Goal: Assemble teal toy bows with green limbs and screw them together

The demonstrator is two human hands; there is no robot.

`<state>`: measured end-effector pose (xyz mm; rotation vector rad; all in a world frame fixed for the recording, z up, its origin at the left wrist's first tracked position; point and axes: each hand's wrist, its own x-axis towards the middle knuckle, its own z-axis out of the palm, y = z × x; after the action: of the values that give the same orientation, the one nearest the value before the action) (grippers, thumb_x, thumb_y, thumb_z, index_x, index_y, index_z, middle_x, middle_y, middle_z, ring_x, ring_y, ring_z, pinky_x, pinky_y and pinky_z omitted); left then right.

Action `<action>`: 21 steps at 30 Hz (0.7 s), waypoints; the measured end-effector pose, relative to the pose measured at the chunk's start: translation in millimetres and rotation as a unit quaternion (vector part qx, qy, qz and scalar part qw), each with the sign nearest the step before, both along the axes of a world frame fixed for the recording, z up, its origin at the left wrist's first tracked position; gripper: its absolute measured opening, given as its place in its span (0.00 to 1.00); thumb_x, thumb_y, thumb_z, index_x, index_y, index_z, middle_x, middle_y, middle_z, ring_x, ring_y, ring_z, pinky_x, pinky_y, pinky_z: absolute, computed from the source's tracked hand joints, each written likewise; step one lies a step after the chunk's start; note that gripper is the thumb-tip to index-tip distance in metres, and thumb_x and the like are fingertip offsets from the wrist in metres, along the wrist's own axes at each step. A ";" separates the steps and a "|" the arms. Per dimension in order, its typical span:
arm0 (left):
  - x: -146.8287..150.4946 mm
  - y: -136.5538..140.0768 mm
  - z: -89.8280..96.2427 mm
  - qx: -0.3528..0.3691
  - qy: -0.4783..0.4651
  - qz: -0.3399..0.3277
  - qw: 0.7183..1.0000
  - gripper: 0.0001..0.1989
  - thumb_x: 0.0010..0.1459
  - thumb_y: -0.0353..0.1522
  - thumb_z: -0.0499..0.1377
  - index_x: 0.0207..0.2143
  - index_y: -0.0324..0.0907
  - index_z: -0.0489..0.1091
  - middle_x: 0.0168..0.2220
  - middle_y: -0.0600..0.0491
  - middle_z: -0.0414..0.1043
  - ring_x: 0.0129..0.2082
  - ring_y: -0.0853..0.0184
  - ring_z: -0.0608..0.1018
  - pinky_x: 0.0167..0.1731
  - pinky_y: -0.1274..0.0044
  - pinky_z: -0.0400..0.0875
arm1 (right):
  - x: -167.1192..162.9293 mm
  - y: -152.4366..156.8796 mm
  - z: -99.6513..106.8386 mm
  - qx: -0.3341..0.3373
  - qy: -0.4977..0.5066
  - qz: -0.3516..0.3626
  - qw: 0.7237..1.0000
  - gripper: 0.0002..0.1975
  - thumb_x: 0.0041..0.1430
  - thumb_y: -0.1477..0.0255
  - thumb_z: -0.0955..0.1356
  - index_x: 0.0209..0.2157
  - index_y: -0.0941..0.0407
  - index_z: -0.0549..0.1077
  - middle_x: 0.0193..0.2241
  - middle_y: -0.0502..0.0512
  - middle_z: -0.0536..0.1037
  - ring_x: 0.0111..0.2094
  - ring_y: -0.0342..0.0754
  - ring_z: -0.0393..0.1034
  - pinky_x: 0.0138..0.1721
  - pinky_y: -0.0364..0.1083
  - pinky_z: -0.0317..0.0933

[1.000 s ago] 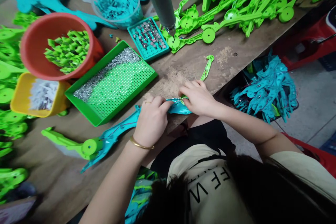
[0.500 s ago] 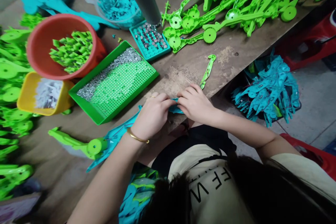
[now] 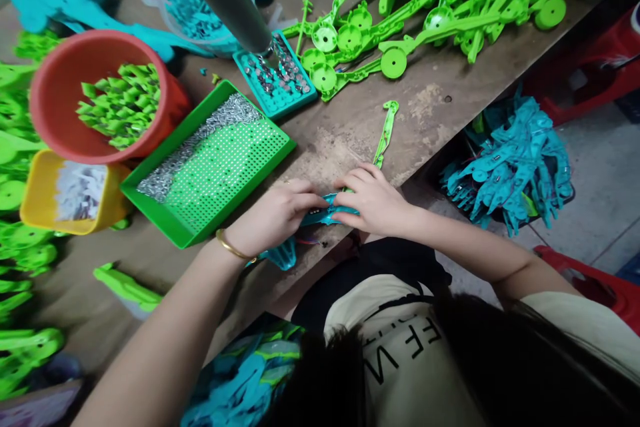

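My left hand and my right hand meet at the table's near edge, both pinching a long teal plastic part. Its lower end sticks out below my left wrist, with thin wires showing under it. A slim green plastic strip lies on the wood just beyond my right hand's fingers. A green perforated tray with small metal pieces heaped along its far side sits just left of my left hand.
A red bowl of green clips, a yellow tub and a small teal tray of metal parts stand behind the green tray. A grey hanging tool points at the teal tray. Green parts pile far right; teal parts fill a bin on the floor.
The teal part has slid right through my hands, so less of it trails left. The green disc piece beside it is no longer seen. The hanging tool swung left over the teal tray.
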<state>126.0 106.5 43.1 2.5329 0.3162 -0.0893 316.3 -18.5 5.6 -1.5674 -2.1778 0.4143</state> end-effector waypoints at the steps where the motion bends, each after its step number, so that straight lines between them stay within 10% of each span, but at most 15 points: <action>1: 0.0 0.8 -0.1 -0.005 0.004 -0.003 1.000 0.20 0.57 0.23 0.46 0.40 0.43 0.76 0.37 0.49 0.74 0.38 0.65 0.75 0.39 0.73 0.69 | 0.7 1.2 0.6 -0.007 -0.001 0.005 1.000 0.15 0.62 0.59 0.66 0.41 0.55 0.76 0.47 0.58 0.75 0.51 0.53 0.63 0.61 0.59 0.48; 13: -4.0 -8.2 -9.8 0.051 0.018 -0.013 0.998 0.20 0.56 0.21 0.47 0.40 0.43 0.76 0.38 0.47 0.71 0.37 0.62 0.71 0.38 0.71 0.68 | 1.0 5.8 11.7 -0.023 -0.011 0.026 0.999 0.13 0.64 0.62 0.65 0.38 0.54 0.77 0.47 0.57 0.76 0.52 0.54 0.64 0.63 0.61 0.44; 21: 0.8 -29.1 7.9 0.190 0.108 -0.003 0.976 0.16 0.59 0.24 0.49 0.39 0.42 0.76 0.35 0.45 0.70 0.32 0.60 0.69 0.35 0.68 0.66 | 57.7 6.1 13.0 -0.045 0.102 -0.173 0.979 0.10 0.63 0.71 0.64 0.43 0.54 0.75 0.51 0.57 0.75 0.55 0.53 0.65 0.57 0.56 0.54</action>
<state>126.8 77.3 51.0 2.9099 0.4463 -0.3369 374.0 -12.5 18.7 -1.8218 -1.7137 0.5405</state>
